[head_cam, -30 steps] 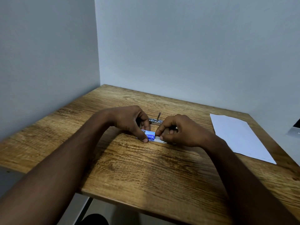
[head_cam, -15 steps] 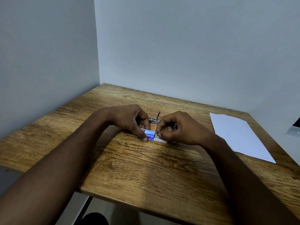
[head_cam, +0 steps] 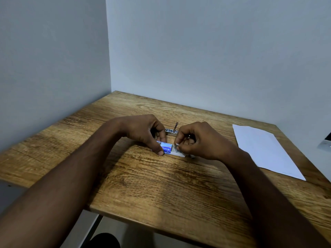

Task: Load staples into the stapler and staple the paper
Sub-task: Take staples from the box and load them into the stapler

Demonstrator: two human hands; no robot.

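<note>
A small blue staple box (head_cam: 166, 148) lies on the wooden table (head_cam: 161, 185) with its white inner tray slid out to the right. My left hand (head_cam: 145, 131) pinches the blue sleeve between thumb and forefinger. My right hand (head_cam: 198, 140) is at the tray's open end, thumb and forefinger pinched on something small there; I cannot tell whether it is staples or the tray's flap. The metal stapler (head_cam: 171, 131) lies opened just behind the hands, mostly hidden. A white sheet of paper (head_cam: 263, 149) lies flat at the right.
Grey walls close off the table at the back and left. A pale object (head_cam: 326, 143) pokes in at the right frame edge beyond the paper. The table's front edge runs below my forearms, with a dark shoe (head_cam: 103, 240) on the floor.
My right fingers have lifted slightly from the tray's end and drawn into a tighter pinch. The left hand and the box have stayed put.
</note>
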